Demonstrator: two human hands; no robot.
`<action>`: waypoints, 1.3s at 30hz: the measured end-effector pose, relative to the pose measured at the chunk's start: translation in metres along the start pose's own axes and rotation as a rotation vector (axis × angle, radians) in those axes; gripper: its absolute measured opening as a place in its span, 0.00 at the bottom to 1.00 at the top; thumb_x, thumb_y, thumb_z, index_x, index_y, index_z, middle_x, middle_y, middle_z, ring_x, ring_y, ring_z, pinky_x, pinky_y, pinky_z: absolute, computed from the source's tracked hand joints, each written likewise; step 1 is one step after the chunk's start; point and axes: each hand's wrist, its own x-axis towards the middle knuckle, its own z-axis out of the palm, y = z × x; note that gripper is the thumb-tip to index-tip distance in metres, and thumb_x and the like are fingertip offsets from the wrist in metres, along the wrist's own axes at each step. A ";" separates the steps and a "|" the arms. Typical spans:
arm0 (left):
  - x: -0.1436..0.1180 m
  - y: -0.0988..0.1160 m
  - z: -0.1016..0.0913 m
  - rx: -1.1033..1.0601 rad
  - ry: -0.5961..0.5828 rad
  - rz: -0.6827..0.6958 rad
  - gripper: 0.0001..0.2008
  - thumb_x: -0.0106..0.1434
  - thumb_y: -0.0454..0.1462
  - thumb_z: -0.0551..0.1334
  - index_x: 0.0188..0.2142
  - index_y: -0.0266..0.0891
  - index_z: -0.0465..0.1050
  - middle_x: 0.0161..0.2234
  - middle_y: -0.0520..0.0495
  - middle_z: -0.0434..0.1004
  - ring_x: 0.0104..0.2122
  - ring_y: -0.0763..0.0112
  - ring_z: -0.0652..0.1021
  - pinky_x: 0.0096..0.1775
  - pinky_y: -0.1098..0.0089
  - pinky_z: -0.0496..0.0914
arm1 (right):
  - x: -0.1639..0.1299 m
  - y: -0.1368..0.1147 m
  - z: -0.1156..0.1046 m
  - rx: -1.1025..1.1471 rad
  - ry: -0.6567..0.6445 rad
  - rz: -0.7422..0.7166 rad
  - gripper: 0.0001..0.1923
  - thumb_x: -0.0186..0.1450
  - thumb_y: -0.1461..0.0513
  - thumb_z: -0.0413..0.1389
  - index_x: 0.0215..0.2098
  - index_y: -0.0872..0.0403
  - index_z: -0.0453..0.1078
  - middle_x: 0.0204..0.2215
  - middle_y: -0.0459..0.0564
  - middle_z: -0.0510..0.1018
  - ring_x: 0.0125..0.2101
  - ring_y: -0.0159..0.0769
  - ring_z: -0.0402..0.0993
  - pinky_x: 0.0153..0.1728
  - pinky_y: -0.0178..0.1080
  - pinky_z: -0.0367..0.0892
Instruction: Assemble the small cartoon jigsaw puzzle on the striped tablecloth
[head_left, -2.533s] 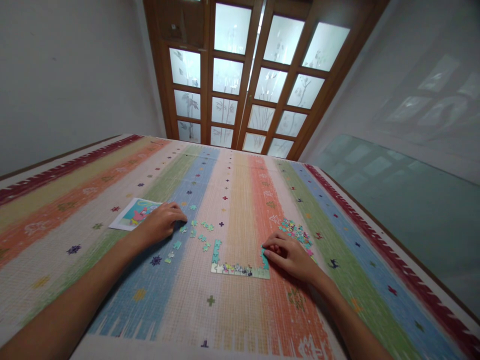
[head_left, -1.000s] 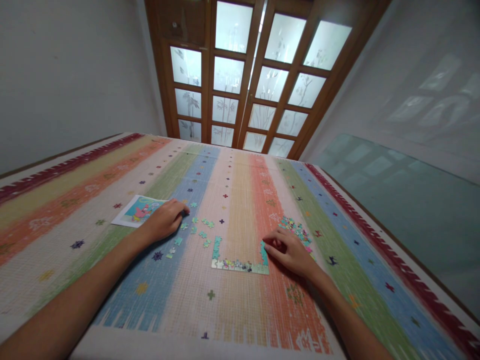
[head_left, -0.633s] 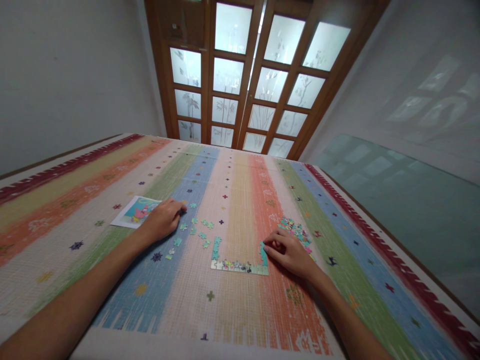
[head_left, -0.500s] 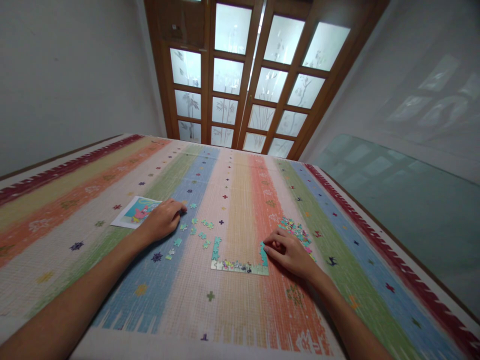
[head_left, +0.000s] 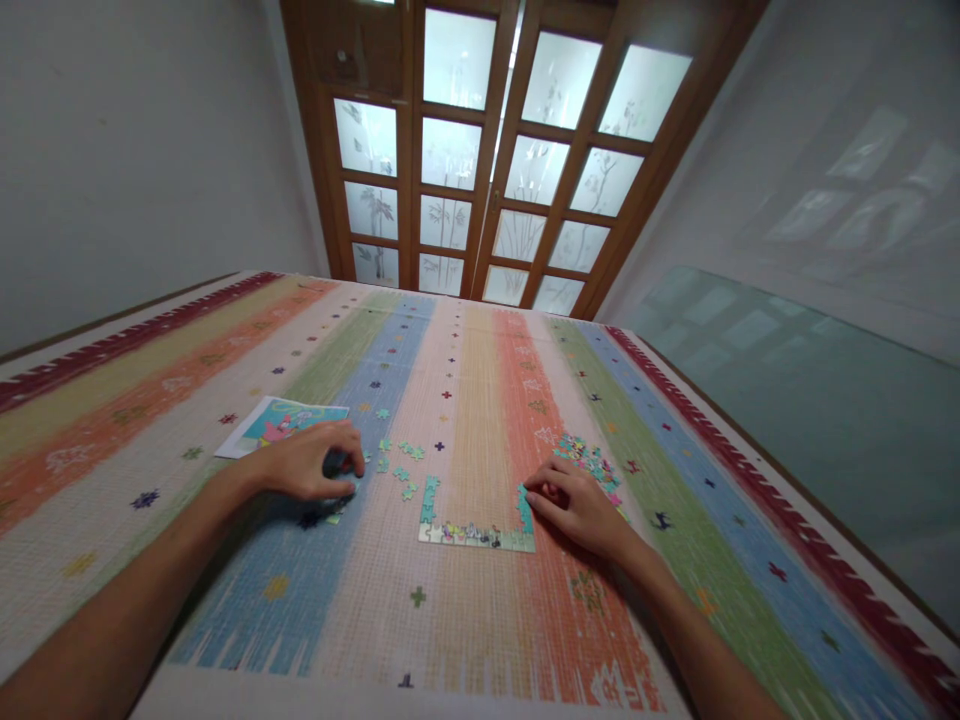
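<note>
A partly joined puzzle frame lies on the striped cloth: a bottom strip with a short teal upright at each end. My right hand rests on the cloth, its fingertips against the right upright. My left hand is curled over loose teal pieces, thumb and fingers bent toward each other. Whether a piece is between them is hidden. A printed reference picture lies just beyond my left hand.
A heap of several colourful loose pieces lies just beyond my right hand. The cloth's dark red border runs along the right edge, with a green glass surface past it. Wooden doors with frosted panes stand behind.
My left hand has drawn back from the edge of the reference picture toward me and now curls over the loose teal pieces. My right hand has stayed at the frame's right upright.
</note>
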 end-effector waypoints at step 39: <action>0.035 0.113 0.095 -0.661 0.309 -0.016 0.04 0.61 0.38 0.68 0.32 0.42 0.84 0.28 0.50 0.85 0.28 0.71 0.79 0.36 0.68 0.71 | -0.011 -0.065 0.040 0.468 -0.031 -0.122 0.06 0.69 0.58 0.63 0.43 0.48 0.80 0.33 0.47 0.79 0.34 0.34 0.75 0.38 0.40 0.68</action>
